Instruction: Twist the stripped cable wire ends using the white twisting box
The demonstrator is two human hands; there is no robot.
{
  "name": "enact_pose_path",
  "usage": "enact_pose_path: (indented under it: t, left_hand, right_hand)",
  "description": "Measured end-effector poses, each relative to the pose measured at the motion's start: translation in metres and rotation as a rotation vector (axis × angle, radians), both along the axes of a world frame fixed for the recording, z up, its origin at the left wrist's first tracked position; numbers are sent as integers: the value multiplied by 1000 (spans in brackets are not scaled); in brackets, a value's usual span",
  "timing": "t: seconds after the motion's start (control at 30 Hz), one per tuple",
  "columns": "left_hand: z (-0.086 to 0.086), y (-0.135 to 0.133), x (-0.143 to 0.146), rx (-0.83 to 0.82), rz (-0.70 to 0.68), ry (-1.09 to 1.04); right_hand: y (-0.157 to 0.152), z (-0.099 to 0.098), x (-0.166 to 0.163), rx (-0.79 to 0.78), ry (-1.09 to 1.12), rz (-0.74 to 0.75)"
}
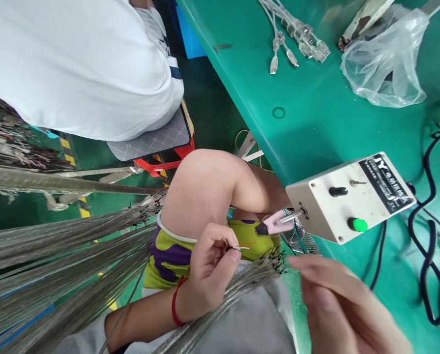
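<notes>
My left hand (214, 275) is closed in a pinch on the end of a cable (233, 248). Thin red, white and dark wires stick out to the right past the fingertips. Lower right, my right hand (347, 307) is slightly blurred, thumb and forefinger apart, with nothing visible between them. It is near the tips of a bundle of grey cables (256, 275) lying across my lap. Above that hand, a white wire-twisting box (337, 196) with a green button (359, 224) stands on the table; its metal shaft carries a pink clip (278, 223) with a dark tip.
The green table (249, 64) holds clear USB cables (304, 39), a plastic bag (387, 64) and black power cords (426, 236). At left, long grey cables (75, 260) hang beside a metal rail (57, 182). A person in white (94, 64) sits on a red stool (161, 164).
</notes>
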State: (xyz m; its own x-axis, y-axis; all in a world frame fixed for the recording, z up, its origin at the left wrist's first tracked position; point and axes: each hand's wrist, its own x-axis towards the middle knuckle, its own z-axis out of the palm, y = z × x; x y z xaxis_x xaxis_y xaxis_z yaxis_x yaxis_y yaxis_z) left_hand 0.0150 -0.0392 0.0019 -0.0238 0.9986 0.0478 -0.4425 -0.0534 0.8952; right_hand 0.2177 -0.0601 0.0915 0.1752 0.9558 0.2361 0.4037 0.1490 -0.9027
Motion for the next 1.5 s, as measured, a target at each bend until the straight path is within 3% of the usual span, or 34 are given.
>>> enact_pose_path:
  t: [0.2,0.33,0.83,1.07,1.23,1.37,1.5]
  left_hand:
    - [13,-1,-5,180,-52,143]
    - [19,1,-6,203,-140,164]
    - [21,9,-6,291,-174,218]
    - [18,8,-9,233,-100,319]
    - [11,11,-8,193,5,233]
    - [9,17,-7,142,3,202]
    - [11,21,-7,141,-21,218]
  right_hand:
    - [7,-17,-49,-447,601,97]
    - [1,-22,-56,-559,830,84]
    - [18,-20,-56,-595,961,72]
    - [25,-29,-50,-512,731,63]
    - [37,-41,-44,-371,605,6]
    - [50,-44,-44,-398,684,-31]
    - [57,-49,-43,-452,836,30]
